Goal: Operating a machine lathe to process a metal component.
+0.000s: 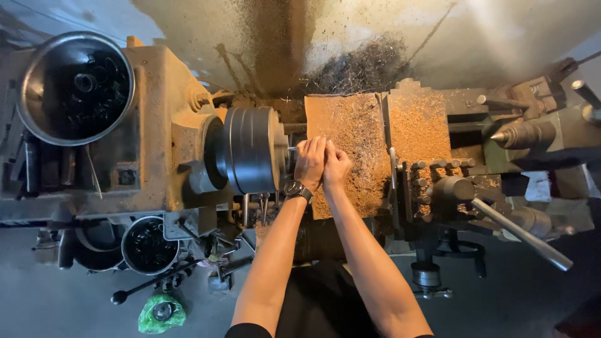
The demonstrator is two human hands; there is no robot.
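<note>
Seen from above, a person stands at an old metal lathe (pixel 156 125) coated in orange-brown dust. Both bare forearms reach forward, and the two hands meet just to the right of the lathe chuck (pixel 250 149), a thick dark steel drum on the spindle. The left hand (pixel 309 163), with a wristwatch (pixel 297 188) on its wrist, presses against the right hand (pixel 337 168); their fingers curl together around something small at the chuck face (the piece itself is hidden, so what they grasp, and how tightly, cannot be told).

Whatever sits there is probably a short metal part: stiff, dense for its size, likely slick with oil and sharp at cut edges, so best held by its round body, away from fresh edges.

Beyond the hands lies the carriage (pixel 350 150), thick with fine shavings (pixel 416 125). To the right are the tool post (pixel 438 181), a long lever handle (pixel 519 233) and the pointed tailstock centre (pixel 507 135). At left a round metal bowl (pixel 25 94) holds dark parts, a smaller tin (pixel 150 247) sits below it, and a green bag (pixel 161 313) lies on the floor.
</note>
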